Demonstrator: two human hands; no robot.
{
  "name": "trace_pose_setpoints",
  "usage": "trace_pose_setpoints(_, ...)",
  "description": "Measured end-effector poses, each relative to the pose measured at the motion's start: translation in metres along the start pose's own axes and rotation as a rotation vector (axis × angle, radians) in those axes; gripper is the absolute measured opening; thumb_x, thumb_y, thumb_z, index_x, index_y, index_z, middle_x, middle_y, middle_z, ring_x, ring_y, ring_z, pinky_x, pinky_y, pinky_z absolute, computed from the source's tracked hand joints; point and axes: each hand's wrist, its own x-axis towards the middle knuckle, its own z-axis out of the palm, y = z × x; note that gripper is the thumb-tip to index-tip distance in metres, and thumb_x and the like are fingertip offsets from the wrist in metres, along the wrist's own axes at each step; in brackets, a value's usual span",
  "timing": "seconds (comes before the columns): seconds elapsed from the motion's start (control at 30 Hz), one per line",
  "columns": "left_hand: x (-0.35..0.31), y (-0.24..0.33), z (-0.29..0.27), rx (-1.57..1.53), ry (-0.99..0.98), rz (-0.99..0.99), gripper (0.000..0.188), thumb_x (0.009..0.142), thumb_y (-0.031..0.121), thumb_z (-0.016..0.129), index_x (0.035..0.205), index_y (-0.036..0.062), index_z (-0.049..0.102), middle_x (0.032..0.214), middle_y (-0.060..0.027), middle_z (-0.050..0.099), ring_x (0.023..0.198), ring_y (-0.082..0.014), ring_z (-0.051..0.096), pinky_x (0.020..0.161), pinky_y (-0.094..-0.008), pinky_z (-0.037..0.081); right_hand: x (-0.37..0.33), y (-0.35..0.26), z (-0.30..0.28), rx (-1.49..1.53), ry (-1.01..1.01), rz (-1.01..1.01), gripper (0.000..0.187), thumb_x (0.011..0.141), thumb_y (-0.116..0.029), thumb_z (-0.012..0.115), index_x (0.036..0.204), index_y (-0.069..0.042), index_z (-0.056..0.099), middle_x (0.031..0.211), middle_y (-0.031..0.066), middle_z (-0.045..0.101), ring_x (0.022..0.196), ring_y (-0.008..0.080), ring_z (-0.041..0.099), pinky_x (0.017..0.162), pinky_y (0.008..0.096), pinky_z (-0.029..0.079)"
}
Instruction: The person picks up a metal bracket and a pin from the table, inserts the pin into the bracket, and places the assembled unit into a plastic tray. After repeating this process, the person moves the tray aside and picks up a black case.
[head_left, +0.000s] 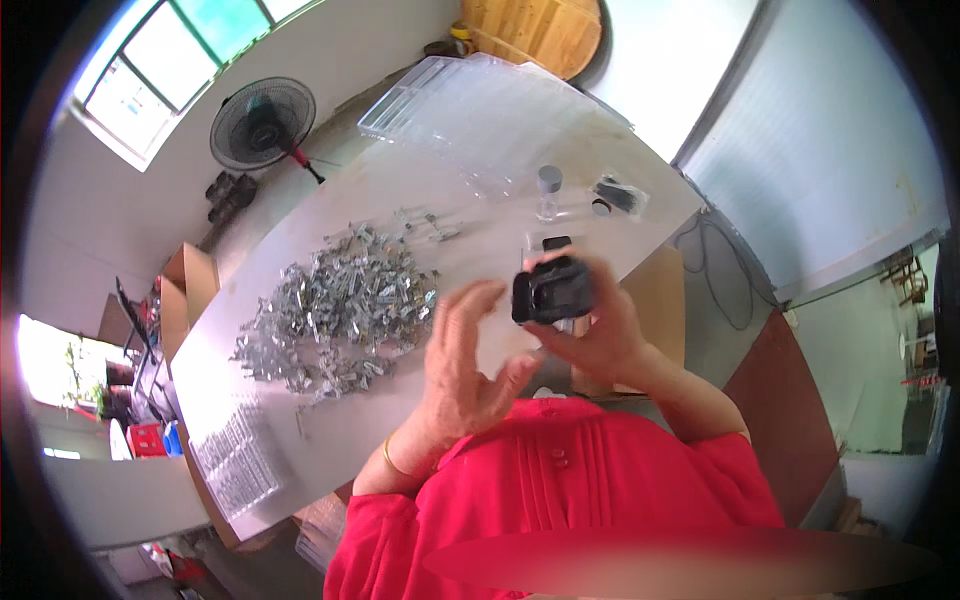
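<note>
My right hand [615,325] grips a black plastic piece [553,290] with a hollow front, above the near right part of the table. Its exact kind I cannot make out. Beside it, to the left, my left hand [462,365] is held up with thumb and fingers apart and nothing in it. A large heap of small silvery metal parts [340,300] lies on the table to the left of my left hand. Just beyond the black piece, another small black item [556,243] shows partly.
Clear plastic trays [440,100] cover the table's far end. Another tray, filled with small parts [235,455], lies at the near left corner. A grey-topped container [549,180] and a bag of black pieces [620,195] stand beyond my hands. A cardboard box [655,310] is at the right edge.
</note>
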Motion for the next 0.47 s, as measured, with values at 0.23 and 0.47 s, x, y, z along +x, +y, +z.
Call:
trace_pose_setpoints(0.23, 0.003, 0.036, -0.033, -0.472, 0.132, -0.03, 0.079, 0.09, 0.013, 0.073, 0.15, -0.0094, 0.027, 0.145, -0.0244, 0.045, 0.133, -0.0299, 0.049, 0.107, -0.0404, 0.042, 0.041, -0.063, 0.023, 0.68, -0.186, -0.116, 0.082, 0.072, 0.002, 0.085, 0.139, -0.004, 0.037, 0.135, 0.0163, 0.053, 0.125, 0.0245, 0.057, 0.106, 0.0394, 0.05)
trace_pose_setpoints(0.47, -0.009, 0.053, -0.07, -0.385, 0.347, 0.231, 0.096, 0.085, 0.052, 0.075, 0.148, -0.0088, 0.034, 0.136, -0.0253, 0.053, 0.127, -0.0319, 0.055, 0.109, -0.0421, 0.044, 0.071, -0.098, 0.031, 0.797, -0.401, -0.348, 0.102, 0.067, -0.012, 0.094, 0.146, 0.0, 0.031, 0.141, 0.0254, 0.049, 0.13, 0.0322, 0.053, 0.107, 0.0428, 0.049)
